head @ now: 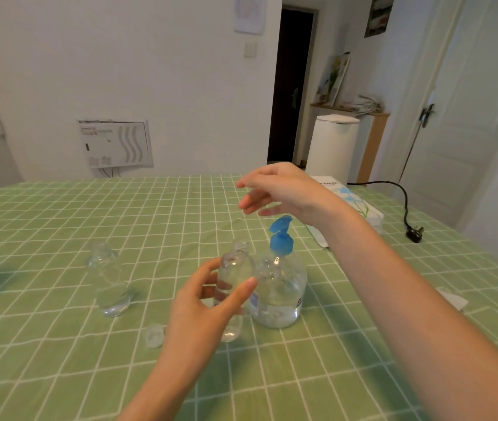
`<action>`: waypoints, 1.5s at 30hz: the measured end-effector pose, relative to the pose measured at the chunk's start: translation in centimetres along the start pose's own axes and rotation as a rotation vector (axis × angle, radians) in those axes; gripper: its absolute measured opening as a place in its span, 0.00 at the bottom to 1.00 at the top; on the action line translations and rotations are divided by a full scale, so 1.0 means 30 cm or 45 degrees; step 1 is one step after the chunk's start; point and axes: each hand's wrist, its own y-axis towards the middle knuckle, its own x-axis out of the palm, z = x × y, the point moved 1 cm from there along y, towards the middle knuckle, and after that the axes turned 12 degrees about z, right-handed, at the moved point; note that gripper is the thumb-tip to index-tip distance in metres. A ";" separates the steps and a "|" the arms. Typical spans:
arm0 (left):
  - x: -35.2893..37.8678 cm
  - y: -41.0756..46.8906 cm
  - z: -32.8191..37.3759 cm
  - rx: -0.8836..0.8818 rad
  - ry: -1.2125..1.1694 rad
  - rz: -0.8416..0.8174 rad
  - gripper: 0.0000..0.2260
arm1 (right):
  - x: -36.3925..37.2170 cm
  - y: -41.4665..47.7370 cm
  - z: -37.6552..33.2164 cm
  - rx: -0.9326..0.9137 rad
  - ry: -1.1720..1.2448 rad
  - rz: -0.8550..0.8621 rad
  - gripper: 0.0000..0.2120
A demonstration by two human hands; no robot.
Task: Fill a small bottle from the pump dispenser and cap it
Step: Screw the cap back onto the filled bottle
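While my left hand (202,302) grips the small bottle (232,287) at centre frame, I'd bring my open, empty right hand (278,189) squarely down onto the blue pump (281,235), bottle mouth under the spout.

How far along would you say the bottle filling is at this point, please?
Early. Done: the small bottle is uncapped, and a clear cap lies on the tablecloth. In hand: the left hand grips the bottle beside the dispenser, while the right hand hovers open above the blue pump. Left: pumping, then capping.
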 end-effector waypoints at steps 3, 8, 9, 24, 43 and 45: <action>-0.085 -0.045 0.011 -0.019 -0.005 0.049 0.23 | 0.025 -0.083 -0.035 -0.241 0.029 0.147 0.10; -0.252 -0.134 0.000 -0.049 0.024 0.117 0.21 | 0.139 -0.263 -0.045 -0.454 0.138 0.132 0.07; -0.285 -0.150 -0.006 -0.056 0.031 0.140 0.21 | 0.177 -0.292 -0.030 -0.443 0.154 0.092 0.06; -0.528 -0.233 -0.054 -0.099 0.105 0.352 0.22 | 0.561 -0.347 0.221 -0.270 -0.676 -0.130 0.25; -0.480 -0.308 -0.006 -0.059 0.149 0.291 0.20 | 0.385 -0.509 0.012 -0.409 0.041 -0.426 0.14; -0.484 -0.327 0.003 -0.052 0.190 0.278 0.21 | 0.368 -0.523 0.015 -0.418 0.060 -0.429 0.13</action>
